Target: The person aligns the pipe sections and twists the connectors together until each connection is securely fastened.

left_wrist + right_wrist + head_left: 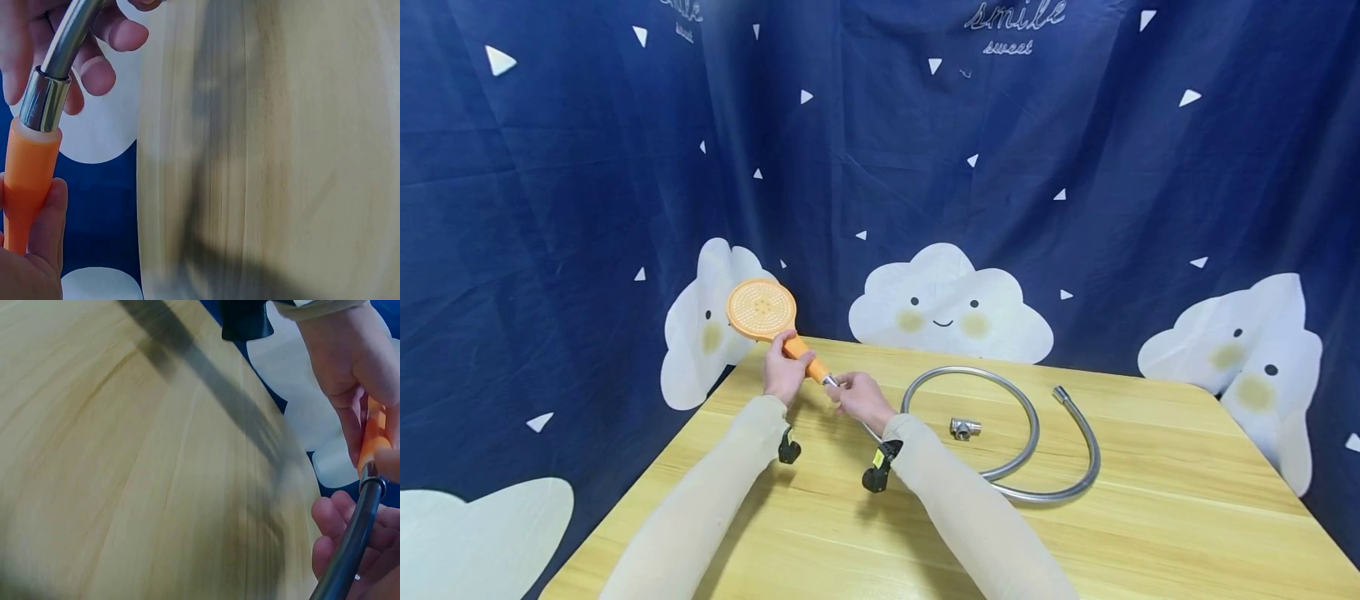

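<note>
An orange handheld shower head (762,309) with a round, perforated face is held up over the far left part of the table. My left hand (784,371) grips its orange handle (30,172). At the handle's lower end sits a shiny metal nut (45,100), in line with the grey shower hose (350,550). My right hand (861,398) is around the hose just below this nut. Its fingers (97,74) curl loosely about the hose, with the thumb on the other side. How firmly they touch it cannot be told.
On the wooden table (1150,467), the hose loops to the right and ends in a metal fitting (1060,393). A small metal tee connector (964,428) lies inside the loop. Blue curtains (895,167) with clouds stand behind and to the sides.
</note>
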Tool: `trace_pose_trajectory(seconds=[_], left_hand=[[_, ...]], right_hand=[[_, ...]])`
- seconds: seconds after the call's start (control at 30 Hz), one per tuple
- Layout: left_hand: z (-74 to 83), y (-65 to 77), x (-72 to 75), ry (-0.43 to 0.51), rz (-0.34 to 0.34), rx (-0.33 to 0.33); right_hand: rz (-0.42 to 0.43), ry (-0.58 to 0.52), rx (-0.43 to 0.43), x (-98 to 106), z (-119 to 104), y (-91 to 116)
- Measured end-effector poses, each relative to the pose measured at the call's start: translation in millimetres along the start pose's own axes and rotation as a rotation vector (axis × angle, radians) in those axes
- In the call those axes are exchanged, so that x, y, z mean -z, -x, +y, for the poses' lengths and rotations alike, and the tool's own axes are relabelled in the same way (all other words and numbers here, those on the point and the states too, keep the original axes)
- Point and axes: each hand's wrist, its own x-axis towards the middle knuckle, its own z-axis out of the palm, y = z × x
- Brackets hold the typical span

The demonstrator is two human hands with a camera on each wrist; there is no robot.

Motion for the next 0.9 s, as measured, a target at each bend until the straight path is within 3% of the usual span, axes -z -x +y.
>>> trace_pose_trajectory(seconds=[0.2, 0.6, 0.9], left_hand=[[0.7, 1.5, 0.1, -0.008, -0.001, -0.006], [0.8, 1.0, 0.1, -0.007, -0.006, 0.013], [2.0, 1.2, 2.3, -0.035, 0.017, 0.007]], right_hand=[[0.044, 0.057, 0.028, -3.0, 5.4, -2.4], [0.009, 0.023, 0.006, -2.5, 1.8, 1.2], [0.060, 0.015, 0.038, -0.7, 0.2, 1.3]])
